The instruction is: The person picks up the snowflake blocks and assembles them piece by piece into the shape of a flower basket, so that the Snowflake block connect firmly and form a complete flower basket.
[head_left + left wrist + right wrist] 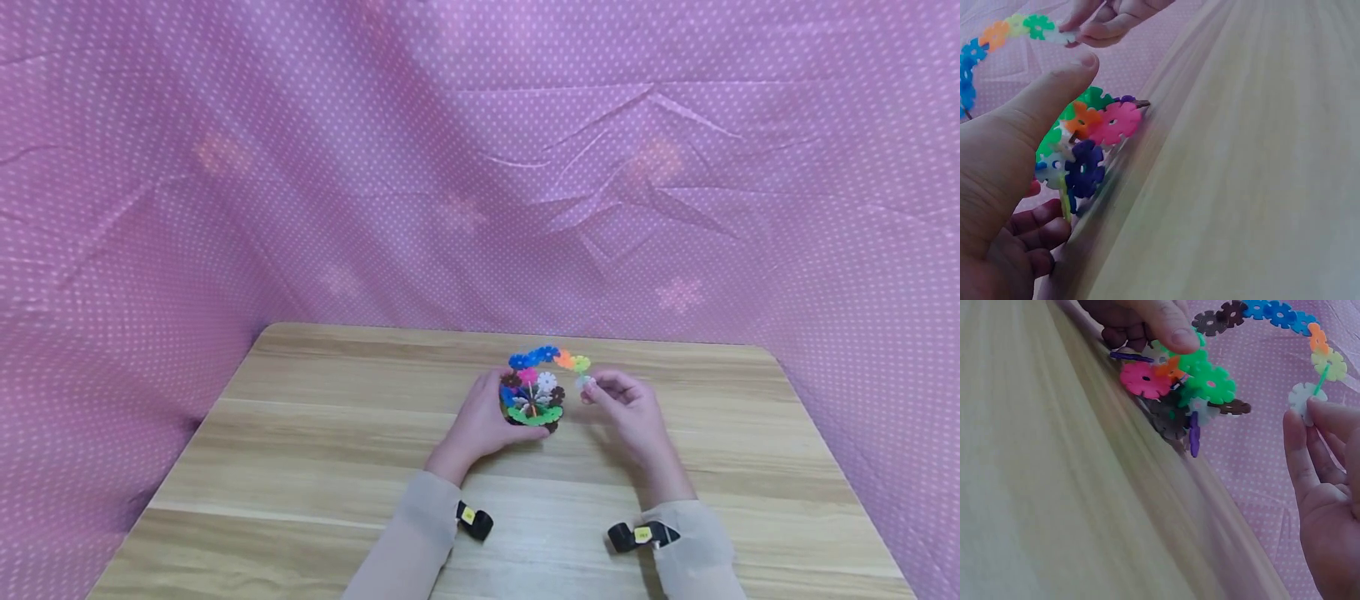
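A basket-like cluster of interlocking plastic flower discs (pixel 536 414) in green, pink, purple, brown, white and other colours stands on the table. My left hand (pixel 483 421) grips it from the left, thumb across the near side and fingers around the far side. From the cluster's left an arched chain of discs (pixel 549 354) rises and bends over to the right, going brown, blue, orange, yellow and green. At its right end is a white disc (pixel 1302 400), which my right hand (pixel 633 412) pinches between thumb and fingers. That end hangs in the air, apart from the cluster.
The wood-grain table (pixel 300 450) has rounded far corners. Behind it and on both sides hangs a pink dotted cloth (pixel 450 208). Each wrist carries a black strap with a camera (pixel 476 522).
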